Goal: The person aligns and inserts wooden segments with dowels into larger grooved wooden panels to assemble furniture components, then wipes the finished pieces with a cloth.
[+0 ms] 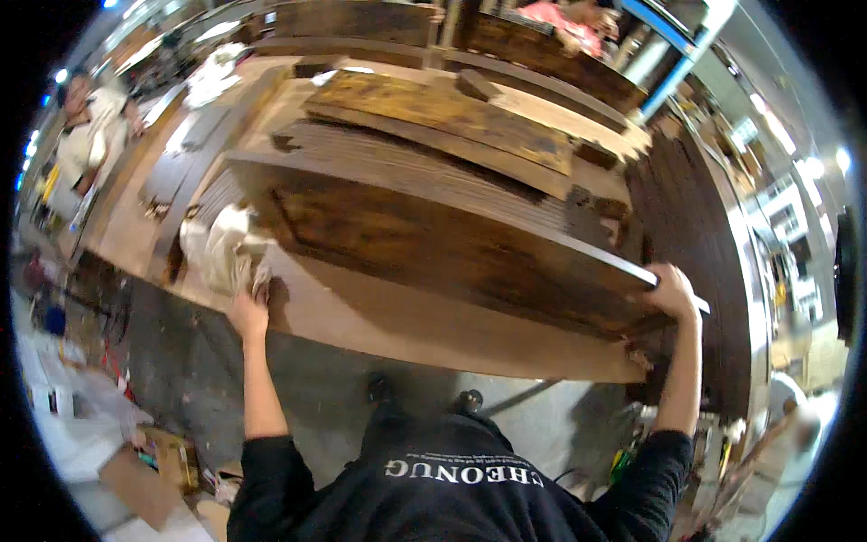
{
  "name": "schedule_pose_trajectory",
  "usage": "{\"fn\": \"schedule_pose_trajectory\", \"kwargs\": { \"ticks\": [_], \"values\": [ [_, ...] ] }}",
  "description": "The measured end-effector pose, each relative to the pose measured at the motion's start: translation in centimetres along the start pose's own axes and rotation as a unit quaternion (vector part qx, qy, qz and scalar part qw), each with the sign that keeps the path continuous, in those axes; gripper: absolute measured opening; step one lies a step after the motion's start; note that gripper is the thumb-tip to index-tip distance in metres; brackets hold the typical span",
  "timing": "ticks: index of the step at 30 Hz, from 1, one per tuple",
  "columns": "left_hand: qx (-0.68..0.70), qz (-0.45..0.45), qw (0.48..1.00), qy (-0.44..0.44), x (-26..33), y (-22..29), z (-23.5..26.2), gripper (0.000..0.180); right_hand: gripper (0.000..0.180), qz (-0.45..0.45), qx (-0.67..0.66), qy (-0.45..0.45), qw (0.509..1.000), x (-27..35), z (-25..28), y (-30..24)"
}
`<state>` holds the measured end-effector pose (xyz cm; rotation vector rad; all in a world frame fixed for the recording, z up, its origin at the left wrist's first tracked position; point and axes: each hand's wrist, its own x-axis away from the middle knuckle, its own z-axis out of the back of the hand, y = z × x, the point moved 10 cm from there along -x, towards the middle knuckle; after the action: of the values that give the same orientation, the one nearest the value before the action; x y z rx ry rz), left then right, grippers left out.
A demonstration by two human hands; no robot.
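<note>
A long dark-brown wooden panel [452,239] stands tilted on its long edge across a light wooden worktable [406,316] in front of me. My right hand [675,294] grips its right end near the top corner, fingers over the edge. At the table's front left, my left hand [248,313] is closed on a crumpled cream cloth [219,253], which lies beside the panel's left end. Part of the left fingers is hidden by the cloth. Both forearms reach forward, well apart.
Behind the panel lies a yellow-brown stained board [433,113] on dark ribbed wood. Dark slatted panels [700,244] stand along the right. A co-worker [90,135] is at the far left, another in pink [578,25] beyond the table. A blue post [677,77] rises at back right.
</note>
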<state>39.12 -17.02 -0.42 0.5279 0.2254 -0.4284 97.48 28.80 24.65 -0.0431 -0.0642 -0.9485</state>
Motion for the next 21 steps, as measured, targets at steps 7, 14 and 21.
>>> {"fn": "schedule_pose_trajectory", "kwargs": {
  "ticks": [7,14,21],
  "values": [
    [0.361,0.009,0.930,-0.068,19.4,16.9,-1.9,0.037,0.057,0.055,-0.009,-0.001,0.998,-2.4,0.6,-1.4],
    [0.517,-0.122,0.835,-0.143,32.8,41.4,-2.8,0.038,0.063,0.128,-0.058,-0.036,0.989,-4.5,-0.2,6.5],
    [0.263,-0.535,0.779,-0.196,43.9,64.6,-4.5,0.042,0.062,0.137,-0.046,-0.002,0.990,-5.6,-0.4,7.6]
  ]
}}
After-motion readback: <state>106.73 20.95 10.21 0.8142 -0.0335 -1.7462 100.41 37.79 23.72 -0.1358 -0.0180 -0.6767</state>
